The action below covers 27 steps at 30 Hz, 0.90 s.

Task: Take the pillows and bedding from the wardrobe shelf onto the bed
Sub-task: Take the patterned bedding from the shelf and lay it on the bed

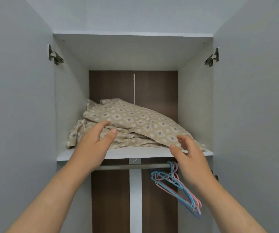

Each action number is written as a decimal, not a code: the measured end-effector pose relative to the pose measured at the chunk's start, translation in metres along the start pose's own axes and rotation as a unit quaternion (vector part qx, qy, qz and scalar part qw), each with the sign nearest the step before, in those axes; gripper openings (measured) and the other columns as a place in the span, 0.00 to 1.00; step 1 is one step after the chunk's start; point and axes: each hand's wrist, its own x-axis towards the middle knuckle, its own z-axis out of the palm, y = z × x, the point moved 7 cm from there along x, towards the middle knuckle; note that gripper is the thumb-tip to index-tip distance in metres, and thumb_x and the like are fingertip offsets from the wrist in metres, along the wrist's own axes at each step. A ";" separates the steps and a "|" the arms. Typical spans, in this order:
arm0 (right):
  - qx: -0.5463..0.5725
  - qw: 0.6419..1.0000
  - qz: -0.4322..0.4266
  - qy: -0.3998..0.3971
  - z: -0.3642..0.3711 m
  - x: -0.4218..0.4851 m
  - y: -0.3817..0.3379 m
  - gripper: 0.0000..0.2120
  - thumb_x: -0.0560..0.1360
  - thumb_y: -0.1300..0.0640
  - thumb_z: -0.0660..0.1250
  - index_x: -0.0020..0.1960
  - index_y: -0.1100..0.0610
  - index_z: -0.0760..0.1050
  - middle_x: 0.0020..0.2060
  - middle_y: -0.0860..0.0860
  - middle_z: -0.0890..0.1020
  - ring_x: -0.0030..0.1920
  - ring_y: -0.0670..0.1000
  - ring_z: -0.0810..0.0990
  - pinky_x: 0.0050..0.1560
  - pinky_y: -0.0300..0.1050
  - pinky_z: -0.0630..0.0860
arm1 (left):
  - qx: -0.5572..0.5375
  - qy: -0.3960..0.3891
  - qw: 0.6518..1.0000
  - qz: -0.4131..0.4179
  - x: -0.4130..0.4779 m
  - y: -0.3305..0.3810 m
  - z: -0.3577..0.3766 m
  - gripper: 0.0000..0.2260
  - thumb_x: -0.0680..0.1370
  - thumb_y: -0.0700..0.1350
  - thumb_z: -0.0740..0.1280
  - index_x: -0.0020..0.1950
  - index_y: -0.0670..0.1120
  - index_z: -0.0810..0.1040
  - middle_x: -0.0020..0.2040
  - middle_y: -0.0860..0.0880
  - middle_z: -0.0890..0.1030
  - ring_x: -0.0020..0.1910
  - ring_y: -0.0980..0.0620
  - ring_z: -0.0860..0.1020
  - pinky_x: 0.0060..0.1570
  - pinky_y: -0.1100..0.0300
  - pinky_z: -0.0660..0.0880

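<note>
A beige bedding pile (135, 121) with a diamond pattern lies crumpled on the wardrobe shelf (135, 153). Whether it covers a pillow I cannot tell. My left hand (95, 143) is raised in front of the pile's left part, fingers spread and relaxed, fingertips close to the cloth but holding nothing. My right hand (189, 157) hovers at the shelf's front edge by the pile's right corner, fingers loosely curved, thumb out, holding nothing. The bed is out of view.
Both grey wardrobe doors stand open at left (17, 115) and right (253, 115). Below the shelf runs a metal rail (132, 166) with several blue and pink hangers (177, 185) at its right end. The wardrobe back is dark brown.
</note>
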 end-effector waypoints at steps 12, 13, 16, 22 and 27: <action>-0.072 0.997 0.004 0.026 0.034 0.141 0.076 0.23 0.78 0.45 0.62 0.72 0.46 0.65 0.70 0.44 0.70 0.68 0.48 0.69 0.65 0.47 0.68 | 0.006 0.008 1.000 0.014 0.143 -0.065 0.103 0.22 0.78 0.58 0.59 0.70 0.53 0.69 0.70 0.53 0.71 0.66 0.54 0.68 0.61 0.54 0.65; -0.076 0.997 0.004 0.033 0.039 0.155 0.083 0.24 0.78 0.45 0.62 0.72 0.47 0.65 0.70 0.45 0.70 0.68 0.48 0.69 0.65 0.47 0.68 | 0.010 0.006 1.000 0.020 0.158 -0.073 0.112 0.22 0.78 0.57 0.59 0.71 0.52 0.69 0.71 0.52 0.71 0.67 0.54 0.68 0.62 0.55 0.64; -0.086 0.995 0.011 0.057 0.056 0.194 0.100 0.24 0.77 0.46 0.62 0.72 0.48 0.65 0.70 0.46 0.71 0.69 0.48 0.69 0.68 0.51 0.68 | 0.018 -0.002 1.000 0.016 0.204 -0.097 0.133 0.24 0.78 0.59 0.59 0.71 0.52 0.68 0.71 0.52 0.70 0.62 0.55 0.70 0.60 0.54 0.65; -0.113 0.988 0.074 0.073 0.087 0.279 0.141 0.28 0.76 0.45 0.62 0.73 0.52 0.63 0.71 0.50 0.70 0.68 0.53 0.71 0.66 0.53 0.70 | 0.074 -0.008 0.997 -0.030 0.307 -0.144 0.162 0.27 0.76 0.61 0.59 0.71 0.48 0.67 0.70 0.47 0.71 0.63 0.47 0.73 0.55 0.52 0.66; -0.164 0.973 0.137 0.084 0.089 0.338 0.176 0.32 0.75 0.43 0.60 0.74 0.58 0.62 0.70 0.57 0.72 0.68 0.60 0.71 0.64 0.53 0.70 | 0.190 -0.020 0.980 -0.058 0.366 -0.172 0.187 0.29 0.74 0.62 0.59 0.67 0.44 0.70 0.67 0.42 0.74 0.64 0.39 0.72 0.55 0.50 0.69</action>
